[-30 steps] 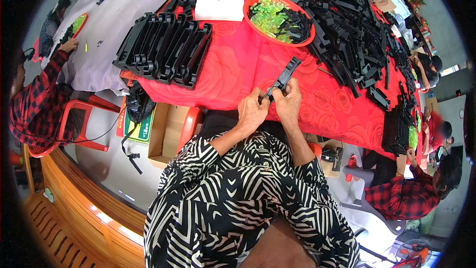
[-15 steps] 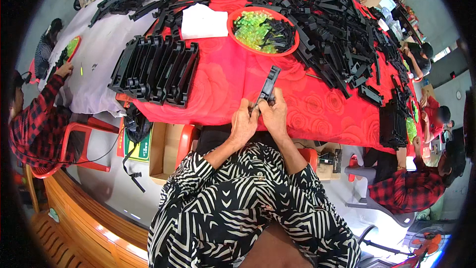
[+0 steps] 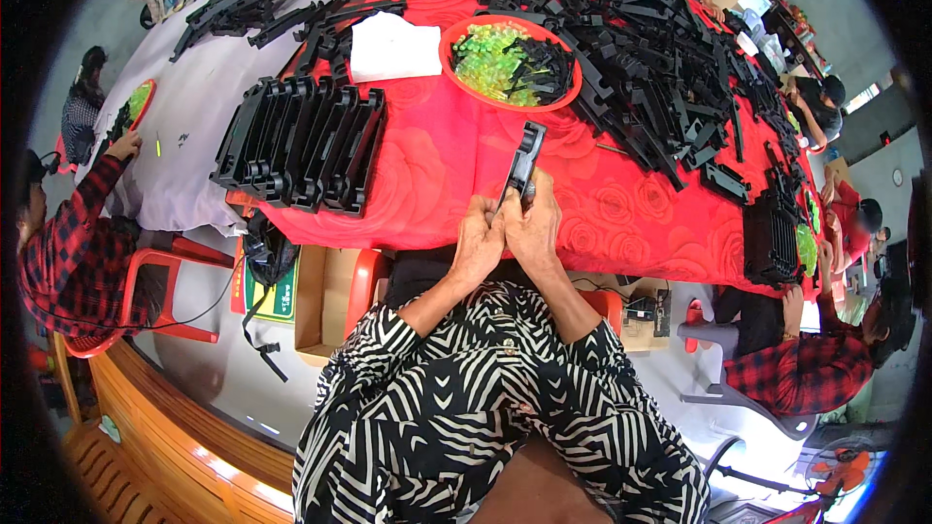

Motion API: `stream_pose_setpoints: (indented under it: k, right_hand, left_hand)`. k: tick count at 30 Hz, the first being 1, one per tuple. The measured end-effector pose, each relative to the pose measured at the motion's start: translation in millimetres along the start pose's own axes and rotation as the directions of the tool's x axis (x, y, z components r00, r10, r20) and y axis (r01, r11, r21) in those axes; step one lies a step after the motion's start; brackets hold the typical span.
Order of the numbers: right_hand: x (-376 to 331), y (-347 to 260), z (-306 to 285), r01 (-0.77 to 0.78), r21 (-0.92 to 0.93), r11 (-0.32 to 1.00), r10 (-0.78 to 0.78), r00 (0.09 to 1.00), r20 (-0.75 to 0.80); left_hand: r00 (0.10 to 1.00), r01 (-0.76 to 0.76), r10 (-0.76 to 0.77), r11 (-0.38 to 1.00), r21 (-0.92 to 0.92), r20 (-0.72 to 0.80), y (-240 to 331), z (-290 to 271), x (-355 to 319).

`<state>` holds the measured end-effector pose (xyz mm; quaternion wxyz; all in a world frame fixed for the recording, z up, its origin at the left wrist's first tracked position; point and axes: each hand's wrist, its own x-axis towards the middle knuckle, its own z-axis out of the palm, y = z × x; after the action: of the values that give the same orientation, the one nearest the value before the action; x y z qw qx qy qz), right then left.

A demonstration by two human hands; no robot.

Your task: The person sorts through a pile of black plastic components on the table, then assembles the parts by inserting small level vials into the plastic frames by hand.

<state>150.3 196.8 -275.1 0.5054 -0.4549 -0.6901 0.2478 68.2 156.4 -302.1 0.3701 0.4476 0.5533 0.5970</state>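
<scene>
red tablecloth | left hand + right hand grip black plastic part

Black part's lower end behind hands

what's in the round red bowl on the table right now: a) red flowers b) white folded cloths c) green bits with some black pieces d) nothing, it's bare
c: the red bowl holds a heap of small translucent green bits with black pieces on its right side; the white cloth lies beside it on the red tablecloth, not in it.
</scene>
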Motion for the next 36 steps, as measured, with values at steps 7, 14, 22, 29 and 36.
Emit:
stream_pose_setpoints:
  k: [7,14,22,29,36]
  right_hand:
    - [5.0,-20.4,-1.7,-0.005,0.011,1.0,0.005,1.0,-0.007]
    - [3.4,-35.0,-6.0,-0.113,0.186,0.976,0.109,0.993,0.033]
    - [3.2,-40.4,-8.5,-0.04,0.204,0.978,0.03,0.998,0.049]
    - [2.8,-43.0,-13.9,-0.048,0.202,0.978,0.044,0.999,0.023]
    - [3.5,-39.0,-5.0,-0.029,0.295,0.955,0.029,1.0,0.004]
  left_hand:
    - [0.999,-0.014,0.012,0.997,-0.081,-0.032,10.0,1.7,-4.2]
    - [0.993,-0.093,0.083,0.988,-0.122,-0.087,14.9,2.6,-7.6]
    - [0.971,-0.207,0.193,0.974,-0.093,-0.14,25.5,0.8,-10.4]
    - [0.979,-0.168,0.159,0.984,-0.059,-0.13,34.6,3.0,-14.6]
    - [0.955,-0.239,0.227,0.97,-0.044,-0.192,23.4,3.1,-15.6]
